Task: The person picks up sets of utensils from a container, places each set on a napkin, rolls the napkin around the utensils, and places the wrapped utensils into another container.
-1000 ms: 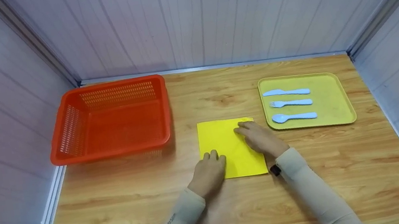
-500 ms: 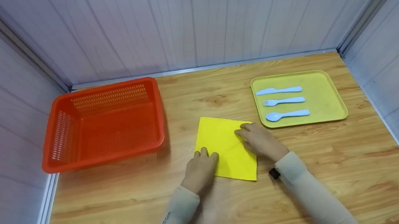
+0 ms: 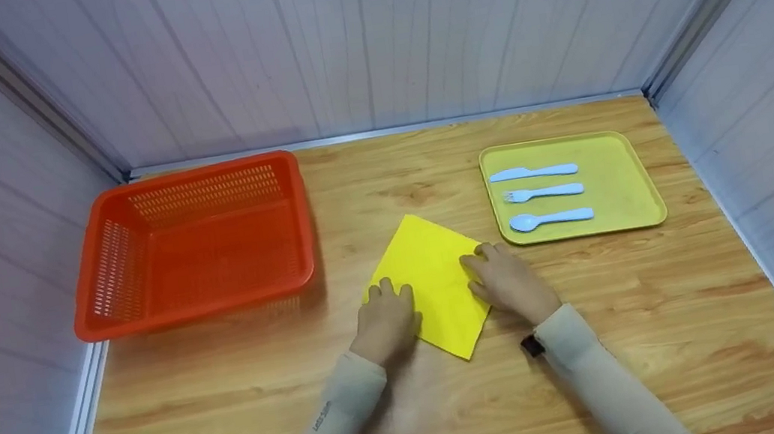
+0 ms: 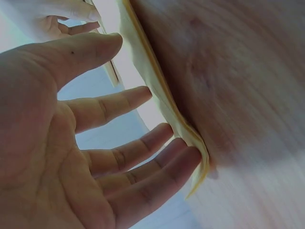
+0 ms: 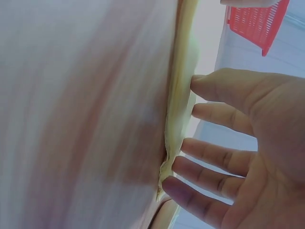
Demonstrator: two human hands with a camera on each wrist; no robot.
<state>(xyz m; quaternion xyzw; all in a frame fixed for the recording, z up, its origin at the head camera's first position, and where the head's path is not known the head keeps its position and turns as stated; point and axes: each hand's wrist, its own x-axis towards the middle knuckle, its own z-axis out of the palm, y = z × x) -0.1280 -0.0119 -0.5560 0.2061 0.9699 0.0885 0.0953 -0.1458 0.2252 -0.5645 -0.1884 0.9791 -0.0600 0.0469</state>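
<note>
A folded yellow cloth [image 3: 436, 270] lies turned cornerwise on the wooden table, one corner pointing toward the person. The left hand [image 3: 383, 323] rests its fingertips on the cloth's left side. On the opposite side, the right hand [image 3: 514, 284] touches the right corner with spread, slightly bent fingers. Up close in the left wrist view, the left hand's fingers [image 4: 128, 109] meet the layered edge of the cloth [image 4: 164, 95]. In the right wrist view, the right hand's thumb and fingertips [image 5: 202, 191] lie along another edge of the cloth [image 5: 178, 105].
An orange-red plastic basket [image 3: 305, 251] stands at the back left. At the back right, a yellow tray [image 3: 619, 199] carries a light blue knife [image 3: 551, 170], fork [image 3: 554, 191] and spoon [image 3: 561, 217]. Pale panel walls [image 3: 362, 39] enclose the table [image 3: 234, 420] at the back and sides.
The cloth has rotated clockwise under both hands, from square-on to cornerwise. The left hand has moved slightly left and up, and the head view has shifted a little.
</note>
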